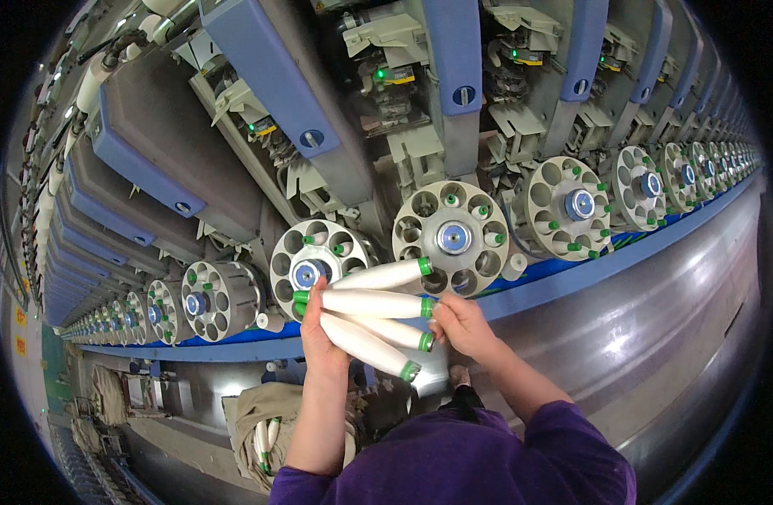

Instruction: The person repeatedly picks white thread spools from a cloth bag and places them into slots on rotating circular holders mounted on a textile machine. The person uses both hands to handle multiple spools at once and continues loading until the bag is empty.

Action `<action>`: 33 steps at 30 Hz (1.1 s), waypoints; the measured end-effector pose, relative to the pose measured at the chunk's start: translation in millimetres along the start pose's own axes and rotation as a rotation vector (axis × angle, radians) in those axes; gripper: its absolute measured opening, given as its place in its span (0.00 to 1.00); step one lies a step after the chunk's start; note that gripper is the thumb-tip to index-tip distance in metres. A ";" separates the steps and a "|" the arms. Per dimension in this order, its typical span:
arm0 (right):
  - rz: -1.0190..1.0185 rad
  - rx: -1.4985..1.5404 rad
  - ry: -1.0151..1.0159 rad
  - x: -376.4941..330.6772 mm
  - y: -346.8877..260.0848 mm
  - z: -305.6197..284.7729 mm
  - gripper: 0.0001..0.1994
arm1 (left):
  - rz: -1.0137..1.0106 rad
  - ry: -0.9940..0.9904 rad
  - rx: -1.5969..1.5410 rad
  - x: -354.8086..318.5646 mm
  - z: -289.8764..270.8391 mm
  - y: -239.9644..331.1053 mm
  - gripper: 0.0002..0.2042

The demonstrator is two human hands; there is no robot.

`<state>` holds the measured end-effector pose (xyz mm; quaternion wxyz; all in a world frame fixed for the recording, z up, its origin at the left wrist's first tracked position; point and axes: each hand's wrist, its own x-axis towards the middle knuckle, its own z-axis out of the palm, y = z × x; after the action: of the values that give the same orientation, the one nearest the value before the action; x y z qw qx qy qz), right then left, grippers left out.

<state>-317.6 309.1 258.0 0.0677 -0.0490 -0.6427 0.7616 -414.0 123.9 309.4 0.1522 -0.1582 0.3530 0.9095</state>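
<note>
Several yarn bobbins, wound with white yarn and green at their ends, fan out from my left hand (317,341), which is closed around their narrow ends. The middle yarn bobbin (370,304) lies almost level, and its green base meets the fingers of my right hand (466,326). That hand is closed in a pinch at the base. Just behind the bundle stand two round bobbin magazines: the left magazine (331,260), partly covered by my left hand and the bobbins, and the right magazine (438,220). Green bobbin tips show in some of their holes.
More round magazines (556,200) run along the machine both ways, above a blue rail (538,289). Blue-fronted machine units (460,59) rise behind them. At lower left, a cloth-lined container (250,408) holds more bobbins. A metal surface (631,311) stretches to the right.
</note>
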 end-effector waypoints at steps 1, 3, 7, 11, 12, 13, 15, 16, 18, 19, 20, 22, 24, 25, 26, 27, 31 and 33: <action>-0.031 0.114 -0.042 0.5 4.3 -3.0 0.13 | -0.041 0.044 -0.054 2.8 -2.8 -0.4 0.15; -0.080 0.089 0.036 -0.1 16.5 -27.6 0.14 | -0.052 0.015 -0.038 5.8 -7.5 -2.6 0.14; -0.047 0.637 0.560 -11.8 43.6 -142.7 0.15 | -0.008 -0.070 -0.017 9.4 -9.3 0.6 0.15; -0.383 0.940 1.401 -30.4 39.5 -258.8 0.18 | 0.021 -0.177 0.098 9.6 -0.2 2.0 0.20; -0.331 0.890 1.243 -31.7 37.9 -263.7 0.18 | 0.010 -0.208 0.102 9.4 3.2 -1.1 0.20; -0.316 0.789 1.133 -26.0 36.5 -255.7 0.18 | 0.011 -0.211 0.131 10.1 7.6 -6.0 0.20; -0.344 0.549 0.851 -12.8 38.1 -215.8 0.21 | 0.001 -0.259 0.174 12.6 17.5 -18.3 0.21; -0.136 0.503 0.711 -2.7 45.0 -183.6 0.27 | -0.027 -0.243 0.188 14.8 22.8 -25.0 0.20; 0.220 -0.162 0.215 9.8 53.7 -133.2 0.23 | -0.055 -0.254 0.199 22.5 33.8 -36.4 0.19; 0.305 -0.174 -0.321 7.5 52.7 -130.7 0.20 | -0.089 -0.286 0.180 25.8 37.5 -38.3 0.19; 0.239 -0.243 -0.507 3.1 54.6 -128.1 0.18 | -0.086 -0.310 0.196 29.6 40.5 -39.2 0.20; 0.172 -0.083 -0.474 -16.2 51.9 -150.8 0.15 | -0.087 -0.335 0.230 38.5 43.8 -37.3 0.21; 0.086 0.590 -0.075 -42.9 44.3 -188.9 0.11 | -0.095 -0.327 0.378 52.6 47.6 -42.4 0.17; 0.146 0.744 0.182 -53.1 40.2 -201.3 0.10 | -0.065 -0.376 0.479 59.9 50.3 -50.8 0.16; 0.238 0.486 0.565 -64.6 34.1 -213.5 0.08 | -0.023 -0.437 0.591 65.9 52.2 -60.0 0.15; 0.147 0.403 0.506 -69.3 27.1 -215.1 0.08 | -0.017 -0.425 0.646 68.7 54.6 -77.1 0.13; 0.014 0.174 0.109 -69.2 -10.2 -191.5 0.10 | 0.539 -0.783 1.315 64.8 64.8 -137.6 0.10; 0.006 0.153 -0.157 -57.5 -31.0 -173.9 0.10 | 0.601 -0.819 1.442 54.0 66.5 -153.8 0.11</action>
<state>-231.5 473.7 258.4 0.0186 0.0142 -0.5858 0.8101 -415.1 287.0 243.3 0.0840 0.4141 0.7855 0.4522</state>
